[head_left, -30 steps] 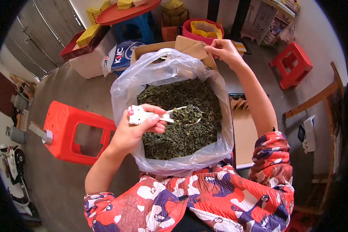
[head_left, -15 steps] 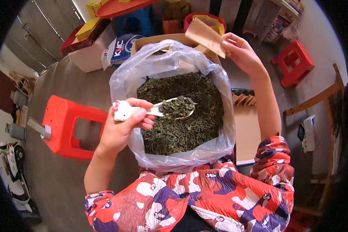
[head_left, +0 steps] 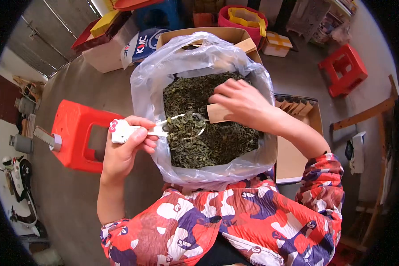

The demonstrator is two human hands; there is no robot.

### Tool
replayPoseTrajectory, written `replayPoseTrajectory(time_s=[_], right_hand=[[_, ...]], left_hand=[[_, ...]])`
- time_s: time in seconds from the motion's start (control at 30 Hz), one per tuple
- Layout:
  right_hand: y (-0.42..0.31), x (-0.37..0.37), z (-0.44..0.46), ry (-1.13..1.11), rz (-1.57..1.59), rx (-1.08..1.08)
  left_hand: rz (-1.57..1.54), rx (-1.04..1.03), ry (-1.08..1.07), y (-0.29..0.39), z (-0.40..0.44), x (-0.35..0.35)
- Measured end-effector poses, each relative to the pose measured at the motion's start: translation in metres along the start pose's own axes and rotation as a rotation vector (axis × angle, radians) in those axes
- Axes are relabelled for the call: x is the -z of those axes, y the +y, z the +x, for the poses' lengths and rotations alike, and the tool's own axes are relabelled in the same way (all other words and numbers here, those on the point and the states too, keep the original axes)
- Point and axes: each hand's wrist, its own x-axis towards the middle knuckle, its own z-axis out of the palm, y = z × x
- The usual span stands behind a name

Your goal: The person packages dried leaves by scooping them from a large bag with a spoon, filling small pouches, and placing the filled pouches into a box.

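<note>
My left hand (head_left: 131, 146) is closed around the cat-head handle of a white spoon (head_left: 159, 129). Dark dried leaves (head_left: 186, 127), resembling tea, are heaped in its bowl. A small brown paper bag (head_left: 218, 113) is gripped in my right hand (head_left: 248, 104), slightly blurred, with one end right beside the spoon's tip. Both are over a mass of the same leaves (head_left: 199, 155) inside a clear plastic liner (head_left: 144, 93). The liner stands in a cardboard box (head_left: 173, 35) in front of me.
At the right, a shallow box (head_left: 292, 162) holds several brown paper bags (head_left: 297, 107). A red stool (head_left: 71, 137) stands to the left, another red stool (head_left: 343, 70) at the far right. Behind are a KMC sack (head_left: 142, 44) and a pink bucket (head_left: 226, 20).
My right hand has brought the paper bag down and left from above the box's far right corner to the spoon. My left hand with the spoon has shifted slightly left.
</note>
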Motion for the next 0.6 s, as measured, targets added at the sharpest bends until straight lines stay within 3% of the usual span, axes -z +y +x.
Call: replayPoseTrajectory(time_s=[0.13,0.23,0.33,0.6], right_hand=[[-0.009,-0.027,0.016,-0.321,-0.119,0.076],[-0.013,-0.040,0.020,-0.342,-0.239,0.077],[-0.014,-0.032,0.015,-0.222,-0.267,0.093],[-0.011,0.016,0.018,0.049,0.360,-0.017]], left_hand=[[-0.009,-0.005,-0.010,0.000,0.004,-0.002],[-0.003,-0.014,-0.020,0.000,0.006,-0.001],[0.008,-0.030,-0.011,-0.003,0.007,-0.005],[0.139,-0.106,0.074,0.005,0.012,-0.014]])
